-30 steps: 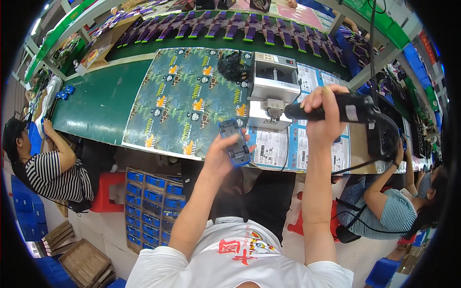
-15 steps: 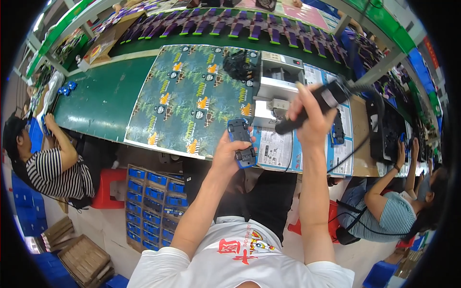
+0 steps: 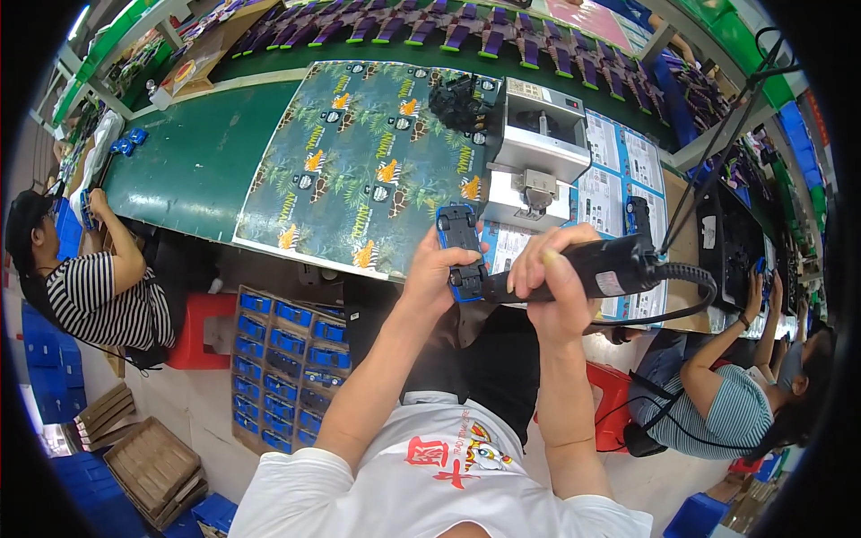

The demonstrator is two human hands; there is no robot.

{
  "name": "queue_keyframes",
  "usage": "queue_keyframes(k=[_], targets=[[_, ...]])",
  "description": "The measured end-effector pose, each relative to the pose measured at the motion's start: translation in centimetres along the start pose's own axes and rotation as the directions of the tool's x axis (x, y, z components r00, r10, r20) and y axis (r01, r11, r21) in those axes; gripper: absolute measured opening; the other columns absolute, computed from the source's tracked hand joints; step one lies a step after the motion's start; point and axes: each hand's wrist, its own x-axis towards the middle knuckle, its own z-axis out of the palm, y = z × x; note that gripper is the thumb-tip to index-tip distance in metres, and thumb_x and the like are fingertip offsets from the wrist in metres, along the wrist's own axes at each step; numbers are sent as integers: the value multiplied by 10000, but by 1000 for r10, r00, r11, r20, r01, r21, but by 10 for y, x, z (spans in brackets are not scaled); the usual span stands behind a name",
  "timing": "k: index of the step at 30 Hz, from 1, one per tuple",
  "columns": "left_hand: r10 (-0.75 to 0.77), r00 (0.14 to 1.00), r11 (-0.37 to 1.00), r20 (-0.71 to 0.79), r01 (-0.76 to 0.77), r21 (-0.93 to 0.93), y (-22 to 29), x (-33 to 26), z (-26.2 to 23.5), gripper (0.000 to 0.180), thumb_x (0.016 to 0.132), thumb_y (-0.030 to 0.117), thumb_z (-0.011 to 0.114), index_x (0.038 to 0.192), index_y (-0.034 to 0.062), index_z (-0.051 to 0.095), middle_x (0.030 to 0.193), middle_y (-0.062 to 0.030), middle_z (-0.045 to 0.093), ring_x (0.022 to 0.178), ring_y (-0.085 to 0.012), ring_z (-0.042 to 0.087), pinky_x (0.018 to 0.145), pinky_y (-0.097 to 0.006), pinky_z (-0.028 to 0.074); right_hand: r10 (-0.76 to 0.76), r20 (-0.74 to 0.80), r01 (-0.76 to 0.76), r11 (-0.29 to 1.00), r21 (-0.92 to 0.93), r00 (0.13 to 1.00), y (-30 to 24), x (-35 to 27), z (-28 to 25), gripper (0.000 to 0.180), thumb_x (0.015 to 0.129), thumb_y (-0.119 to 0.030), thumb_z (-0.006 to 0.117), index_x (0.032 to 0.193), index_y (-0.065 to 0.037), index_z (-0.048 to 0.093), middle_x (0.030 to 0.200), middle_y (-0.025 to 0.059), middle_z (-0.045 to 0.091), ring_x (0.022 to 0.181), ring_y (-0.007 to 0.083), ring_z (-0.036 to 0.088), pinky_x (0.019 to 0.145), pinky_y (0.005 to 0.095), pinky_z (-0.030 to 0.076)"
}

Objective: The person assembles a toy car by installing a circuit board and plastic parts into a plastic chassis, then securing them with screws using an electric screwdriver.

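My left hand (image 3: 429, 276) grips a blue toy car (image 3: 461, 235) near the table's front edge, its black underside facing up. Wrapped round the thick body of a black corded electric screwdriver (image 3: 619, 269) is my right hand (image 3: 558, 289). The screwdriver lies nearly level, its front end at the right side of the car's lower part; whether its tip touches the car cannot be made out. Just beyond my hands stands a grey metal screw feeder (image 3: 543, 133). Another dark toy car (image 3: 638, 215) lies on the printed sheets to the right.
A patterned animal-print sheet (image 3: 350, 170) covers the table left of the feeder, with a black heap (image 3: 462, 103) on it. Purple-and-green pieces line the far belt (image 3: 417, 34). The screwdriver's cable (image 3: 704, 287) loops at right. Compartment trays (image 3: 287, 359) hold blue cars below. Co-workers sit on both sides.
My right hand has brought the screwdriver down and left, from beside the feeder to the toy car. The car in my left hand has shifted slightly right and up.
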Motion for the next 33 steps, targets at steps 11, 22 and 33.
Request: queue_keyframes(k=[11,22,33], targets=[[-106,994,994,-13,106,27,0,3,-3,483,710,-112,614,1171,9,540,1071,-105,613,930,-229,642,747,-376,564,73,124,-85,992,97,990,11,-4,-4,177,805,29,681,816,-24,512,649,82,572,508,115,531,507,263,453],[-118,993,993,15,118,27,-2,2,-7,487,715,-93,619,1186,0,534,1088,-119,609,937,-229,640,736,-382,572,71,111,-81,992,92,991,9,-9,-3,176,812,13,671,813,-25,500,662,89,570,516,121,526,523,268,449],[-113,993,993,32,115,-32,3,3,-3,405,788,-33,629,1181,13,543,1022,-106,642,865,-215,659,716,-376,577,-60,245,76,996,-54,968,2,-11,-11,246,852,-158,696,947,-30,509,655,69,505,539,168,510,484,304,464]])
